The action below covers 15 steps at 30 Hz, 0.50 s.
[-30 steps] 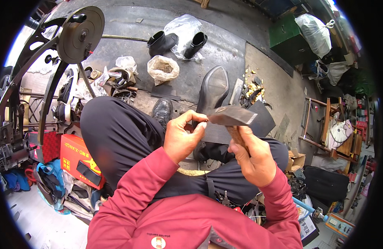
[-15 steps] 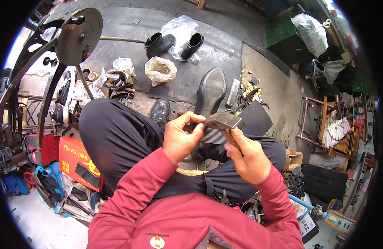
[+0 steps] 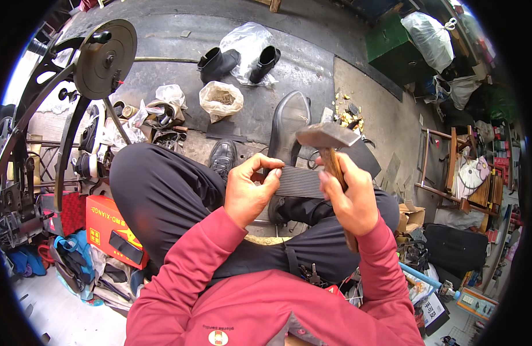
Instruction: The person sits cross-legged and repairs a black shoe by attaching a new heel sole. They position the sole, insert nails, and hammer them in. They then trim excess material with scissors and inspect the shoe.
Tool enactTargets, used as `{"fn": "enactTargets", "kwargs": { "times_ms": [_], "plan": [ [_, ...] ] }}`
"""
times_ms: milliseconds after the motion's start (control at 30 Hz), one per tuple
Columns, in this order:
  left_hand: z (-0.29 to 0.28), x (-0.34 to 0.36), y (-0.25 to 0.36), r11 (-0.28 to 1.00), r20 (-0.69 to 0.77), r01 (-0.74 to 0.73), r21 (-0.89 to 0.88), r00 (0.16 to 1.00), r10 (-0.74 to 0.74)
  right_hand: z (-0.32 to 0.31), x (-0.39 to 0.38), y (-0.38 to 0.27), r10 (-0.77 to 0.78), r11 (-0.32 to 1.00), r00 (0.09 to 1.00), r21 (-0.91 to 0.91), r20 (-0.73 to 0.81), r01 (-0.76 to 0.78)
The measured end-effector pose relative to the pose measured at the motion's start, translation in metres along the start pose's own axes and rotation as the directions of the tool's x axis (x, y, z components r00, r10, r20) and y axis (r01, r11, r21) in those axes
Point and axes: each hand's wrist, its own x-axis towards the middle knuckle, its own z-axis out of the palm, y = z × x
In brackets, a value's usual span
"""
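My right hand (image 3: 352, 193) grips the wooden handle of a hammer (image 3: 328, 137). Its metal head is raised beyond my fingers, apart from my left hand. A dark ribbed rubber piece (image 3: 300, 183) lies flat between my hands, over my lap. At its left edge my left hand (image 3: 248, 187) is closed in a pinch of thumb and forefinger; whatever is in the fingertips is too small to make out. Just beyond the ribbed piece a black shoe (image 3: 290, 124) points its toe away, sole up. Its heel end is hidden behind the ribbed piece and hammer.
Ahead on the floor are a pair of black boots (image 3: 217, 63) on clear plastic and a bag-lined tub (image 3: 221, 99) of small bits. A machine with a large wheel (image 3: 106, 59) stands at left, near a red box (image 3: 113, 230). At right is a wooden folding stool (image 3: 453, 167).
The hammer head has lifted from beside my left fingertips, up and to the right, uncovering more of the ribbed piece. My left hand keeps its pinch in nearly the same place.
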Motion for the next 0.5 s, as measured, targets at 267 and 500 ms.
{"fn": "enactTargets", "kwargs": {
  "times_ms": [267, 500],
  "plan": [
    [0.003, -0.002, 0.007, 0.999, -0.025, -0.002, 0.054, 1.000, 0.003, 0.012, 0.046, 0.024, 0.055, 0.998, 0.970, 0.018, 0.235, -0.061],
    [0.003, -0.004, 0.004, 0.996, -0.007, -0.070, 0.059, 0.998, 0.070, 0.022, 0.049, 0.030, 0.166, 0.977, 0.943, 0.080, 0.289, -0.196]
  ]
}}
